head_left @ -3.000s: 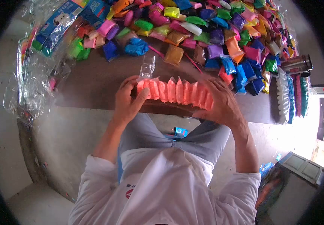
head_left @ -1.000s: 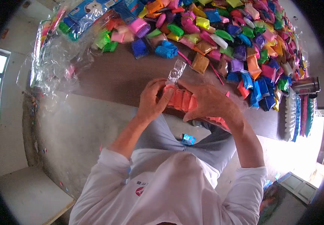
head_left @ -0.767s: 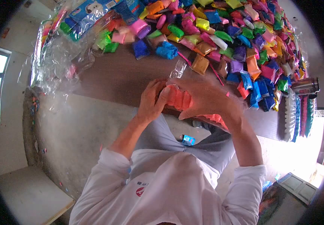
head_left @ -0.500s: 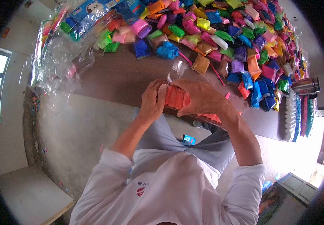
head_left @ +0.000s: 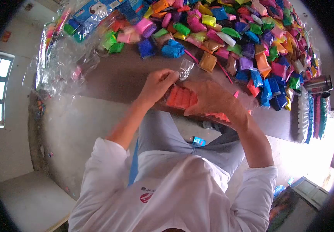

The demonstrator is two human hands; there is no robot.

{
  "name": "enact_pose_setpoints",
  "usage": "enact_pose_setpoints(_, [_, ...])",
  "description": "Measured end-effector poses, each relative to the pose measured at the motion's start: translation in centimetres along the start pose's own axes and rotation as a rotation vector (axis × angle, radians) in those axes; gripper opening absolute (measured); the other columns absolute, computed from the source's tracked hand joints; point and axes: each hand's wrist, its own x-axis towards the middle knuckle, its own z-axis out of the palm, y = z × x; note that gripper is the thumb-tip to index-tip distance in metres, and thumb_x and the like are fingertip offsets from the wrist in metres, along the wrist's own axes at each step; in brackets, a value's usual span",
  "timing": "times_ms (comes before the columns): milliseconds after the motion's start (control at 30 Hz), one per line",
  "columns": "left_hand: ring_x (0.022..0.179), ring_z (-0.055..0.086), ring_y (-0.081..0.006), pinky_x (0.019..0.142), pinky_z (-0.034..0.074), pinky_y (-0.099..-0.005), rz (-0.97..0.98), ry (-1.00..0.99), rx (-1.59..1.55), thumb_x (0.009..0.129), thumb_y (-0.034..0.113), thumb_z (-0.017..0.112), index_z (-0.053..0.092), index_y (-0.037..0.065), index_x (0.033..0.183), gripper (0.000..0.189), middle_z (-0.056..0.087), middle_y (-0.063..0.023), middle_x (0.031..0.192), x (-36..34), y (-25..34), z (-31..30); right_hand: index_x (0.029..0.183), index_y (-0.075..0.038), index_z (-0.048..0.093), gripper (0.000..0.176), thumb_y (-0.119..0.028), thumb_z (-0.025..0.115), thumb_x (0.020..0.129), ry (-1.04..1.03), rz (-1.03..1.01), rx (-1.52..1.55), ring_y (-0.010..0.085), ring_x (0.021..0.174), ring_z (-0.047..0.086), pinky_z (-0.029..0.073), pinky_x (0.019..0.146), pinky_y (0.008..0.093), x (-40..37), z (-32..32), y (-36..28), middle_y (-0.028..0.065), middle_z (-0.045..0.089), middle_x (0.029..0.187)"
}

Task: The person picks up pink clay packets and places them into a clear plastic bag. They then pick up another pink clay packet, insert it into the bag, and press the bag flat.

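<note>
Basically, the coral packet row (head_left: 181,98) sits at the near edge of the tabletop (head_left: 111,79), long axis roughly along that edge. Right hand (head_left: 212,98) is nearer: arched across the row, thumb on the near side; can't tell if it's squeezing. Left hand (head_left: 160,86) is just off the left end, fingertips pinching clear film (head_left: 186,69).

Passage along tabletop (head_left: 116,73); packet pile (head_left: 248,50) blocks far side (plastic wrap (head_left: 64,62) left).

It looks like a workshop: bare floor (head_left: 93,120), coloured packets (head_left: 230,32) heaped on a table (head_left: 116,77) beside clear wrapping (head_left: 63,65).
</note>
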Motion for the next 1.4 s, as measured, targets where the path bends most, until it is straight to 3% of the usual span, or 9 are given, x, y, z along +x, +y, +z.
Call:
enact_pose_setpoints(367, [0.07,0.06,-0.0112,0.065,0.047,-0.0269,0.025,0.04,-0.059,0.091,0.028,0.057,0.066,-0.003,0.084,0.033,0.066,-0.0052,0.075,2.0,-0.1,0.4,0.122,-0.003,0.056,0.078,-0.036,0.083,0.056,0.03,-0.074,0.019,0.0355,0.105,0.058,0.044,0.092,0.0422,0.1,0.4,0.9,0.0195,0.062,0.109])
enact_pose_setpoints(467, [0.068,0.061,-0.0144,0.064,0.047,-0.0293,0.091,-0.02,0.053,0.091,0.03,0.059,0.067,-0.002,0.085,0.034,0.067,-0.0089,0.075,2.4,-0.2,0.5,0.119,-0.002,0.057,0.076,-0.037,0.082,0.056,0.06,-0.079,0.026,0.036,0.102,0.058,0.044,0.089,0.0431,0.2,0.5,1.0,0.0198,0.063,0.105])
enact_pose_setpoints(533, [0.066,0.062,-0.018,0.064,0.048,-0.0318,0.211,-0.065,0.194,0.09,0.033,0.059,0.067,-0.002,0.084,0.036,0.066,-0.0131,0.073,2.7,-0.1,0.9,0.117,-0.002,0.058,0.074,-0.037,0.082,0.056,-0.067,0.034,0.032,0.036,0.1,0.058,0.044,0.088,0.0436,0.3,-0.2,0.3,0.0196,0.063,0.103])
enact_pose_setpoints(667, [0.065,0.062,-0.0201,0.064,0.048,-0.0328,0.123,-0.112,0.352,0.091,0.034,0.058,0.066,-0.002,0.083,0.038,0.065,-0.0158,0.071,3.3,0.3,0.3,0.115,-0.002,0.059,0.072,-0.035,0.083,0.056,0.011,-0.049,-0.035,0.0363,0.099,0.058,0.045,0.087,0.0439,0.3,0.2,0.5,0.0193,0.063,0.102])
enact_pose_setpoints(867, [0.064,0.061,-0.0162,0.063,0.047,-0.0319,0.092,-0.031,0.107,0.092,0.034,0.055,0.065,-0.002,0.079,0.04,0.064,-0.0109,0.066,3.4,-0.6,0.8,0.115,-0.005,0.06,0.069,-0.036,0.082,0.058,-0.031,0.02,0.062,0.0354,0.098,0.059,0.045,0.087,0.0428,0.0,0.4,0.8,0.0185,0.063,0.101])
enact_pose_setpoints(933, [0.07,0.057,-0.0098,0.068,0.046,-0.0278,0.0,-0.111,0.055,0.093,0.037,0.056,0.068,0.001,0.084,0.039,0.064,-0.002,0.074,3.7,-0.7,0.5,0.117,-0.007,0.061,0.068,-0.036,0.081,0.059,-0.098,0.11,0.107,0.0343,0.094,0.061,0.046,0.086,0.0422,0.0,-0.1,0.3,0.0181,0.064,0.096])
enact_pose_setpoints(1167, [0.071,0.057,-0.009,0.068,0.046,-0.0275,0.005,-0.118,0.058,0.093,0.034,0.055,0.068,0.002,0.08,0.037,0.064,-0.0015,0.073,3.8,-0.7,0.6,0.121,-0.01,0.06,0.07,-0.034,0.08,0.059,-0.147,0.119,0.081,0.034,0.093,0.062,0.047,0.083,0.0421,0.3,0.2,0.7,0.0173,0.066,0.097])
enact_pose_setpoints(1367, [0.068,0.055,-0.0099,0.065,0.045,-0.0269,-0.097,-0.068,0.064,0.092,0.035,0.055,0.067,0.003,0.081,0.036,0.062,-0.0013,0.072,3.7,0.5,0.7,0.121,-0.006,0.059,0.067,-0.035,0.079,0.064,0.024,-0.048,0.02,0.0347,0.095,0.062,0.047,0.086,0.0412,-0.3,-0.7,0.3,0.0191,0.065,0.101])
enact_pose_setpoints(1400, [0.067,0.055,-0.0099,0.065,0.045,-0.0266,-0.111,-0.051,0.097,0.092,0.036,0.056,0.067,0.003,0.082,0.036,0.061,-0.001,0.071,3.7,0.3,0.5,0.119,-0.003,0.059,0.064,-0.037,0.078,0.068,0.162,-0.113,-0.012,0.0316,0.095,0.063,0.048,0.087,0.039,-0.6,-1.3,0.6,0.0178,0.066,0.101])
